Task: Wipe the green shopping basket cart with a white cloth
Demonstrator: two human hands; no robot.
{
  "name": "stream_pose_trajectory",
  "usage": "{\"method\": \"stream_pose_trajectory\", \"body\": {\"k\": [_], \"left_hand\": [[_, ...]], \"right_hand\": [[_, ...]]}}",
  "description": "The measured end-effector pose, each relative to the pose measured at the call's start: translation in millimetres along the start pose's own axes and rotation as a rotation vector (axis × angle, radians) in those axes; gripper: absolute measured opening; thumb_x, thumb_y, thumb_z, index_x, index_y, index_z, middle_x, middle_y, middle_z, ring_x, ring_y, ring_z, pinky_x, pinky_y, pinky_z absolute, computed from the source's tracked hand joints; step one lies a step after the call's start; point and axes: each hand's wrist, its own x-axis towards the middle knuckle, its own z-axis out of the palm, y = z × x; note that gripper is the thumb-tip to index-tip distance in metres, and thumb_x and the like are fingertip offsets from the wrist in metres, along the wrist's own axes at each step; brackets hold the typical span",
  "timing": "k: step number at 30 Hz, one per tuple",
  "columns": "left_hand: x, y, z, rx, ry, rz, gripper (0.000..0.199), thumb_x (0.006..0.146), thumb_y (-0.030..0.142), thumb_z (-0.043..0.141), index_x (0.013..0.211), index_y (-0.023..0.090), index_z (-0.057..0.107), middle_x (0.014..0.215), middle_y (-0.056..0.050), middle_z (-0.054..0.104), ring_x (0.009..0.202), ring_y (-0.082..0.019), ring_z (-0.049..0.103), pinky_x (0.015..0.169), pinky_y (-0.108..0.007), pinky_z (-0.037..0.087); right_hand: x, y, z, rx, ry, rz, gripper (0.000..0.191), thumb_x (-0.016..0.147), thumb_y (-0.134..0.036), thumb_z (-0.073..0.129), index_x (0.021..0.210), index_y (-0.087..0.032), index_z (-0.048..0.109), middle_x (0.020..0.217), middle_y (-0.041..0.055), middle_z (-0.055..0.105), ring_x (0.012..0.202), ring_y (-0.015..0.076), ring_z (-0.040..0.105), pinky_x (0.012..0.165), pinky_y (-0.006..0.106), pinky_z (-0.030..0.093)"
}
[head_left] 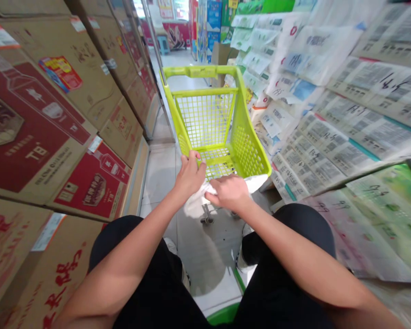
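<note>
A lime-green plastic shopping cart (250,137) with a grid back and perforated sides stands right in front of my knees. Across its near rim lies a white cloth (258,183), partly hanging down below the edge. My right hand (230,192) is closed over the cloth, pressing it on the rim. My left hand (191,174) has its fingers curled at the cart's near left corner, just beside the cloth. The rim under both hands is hidden. Below the cloth shows a caster wheel (207,220).
Stacked cardboard cartons (78,100) line the left side. On the right, packs of tissue (349,114) with handwritten prices are piled up. A metal post (154,41) rises left of the cart. Between my legs is a green seat edge (222,315). Far off stands a blue stool (163,44).
</note>
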Motion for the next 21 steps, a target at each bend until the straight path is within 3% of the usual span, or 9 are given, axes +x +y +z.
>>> {"method": "stream_pose_trajectory", "body": {"k": [4,8,10,12,15,21], "left_hand": [[-0.2,0.9,-4.5,0.023,-0.114,0.075,0.019,0.104,0.044,0.045,0.107,0.026,0.051,0.103,-0.009,0.056,0.117,-0.032,0.050,0.107,-0.050,0.042],[2.0,-1.4,-8.7,0.030,-0.220,0.161,0.025,0.102,0.035,0.043,0.115,0.025,0.061,0.100,-0.007,0.060,0.110,-0.031,0.055,0.103,-0.048,0.044],[3.6,-3.2,-10.7,0.035,-0.281,0.218,0.034,0.102,0.036,0.044,0.126,0.025,0.065,0.101,-0.007,0.062,0.106,-0.029,0.058,0.101,-0.045,0.046],[5.1,-4.6,-12.3,0.063,-0.308,0.275,0.042,0.103,0.040,0.045,0.138,0.025,0.062,0.104,-0.007,0.064,0.101,-0.027,0.061,0.099,-0.043,0.047],[5.9,-3.2,-13.6,0.191,-0.242,0.365,0.046,0.105,0.041,0.043,0.144,0.022,0.061,0.108,-0.009,0.067,0.099,-0.025,0.062,0.097,-0.041,0.048],[3.5,8.6,-14.5,0.630,-0.118,0.558,0.042,0.101,0.039,0.051,0.135,0.025,0.070,0.115,-0.014,0.060,0.110,-0.033,0.055,0.095,-0.049,0.046]], "right_hand": [[-6.5,30.2,0.2,0.000,0.007,-0.045,0.055,0.100,-0.063,0.043,0.092,-0.019,0.076,0.086,0.0088,0.078,0.080,0.0230,0.069,0.069,0.032,0.031],[-15.1,58.4,-9.4,0.030,-0.013,-0.022,0.037,0.090,-0.052,0.058,0.084,-0.019,0.072,0.082,0.0069,0.076,0.078,0.0221,0.067,0.067,0.032,0.029],[-20.5,69.5,-15.7,0.076,0.004,-0.035,0.030,0.086,-0.047,0.061,0.093,-0.019,0.072,0.088,0.0071,0.077,0.082,0.0230,0.067,0.070,0.031,0.032],[-26.0,78.3,-20.5,0.151,0.043,-0.075,0.037,0.087,-0.045,0.063,0.111,-0.018,0.071,0.101,0.0086,0.077,0.091,0.0247,0.068,0.077,0.032,0.036],[-31.0,86.3,-23.3,0.256,0.076,-0.124,0.043,0.096,-0.051,0.058,0.119,-0.017,0.067,0.105,0.0104,0.076,0.094,0.0256,0.068,0.082,0.034,0.040],[-28.0,91.4,-20.3,0.344,0.119,-0.060,0.040,0.104,-0.053,0.052,0.098,-0.018,0.070,0.088,0.0101,0.073,0.083,0.0251,0.066,0.077,0.036,0.044]]}}
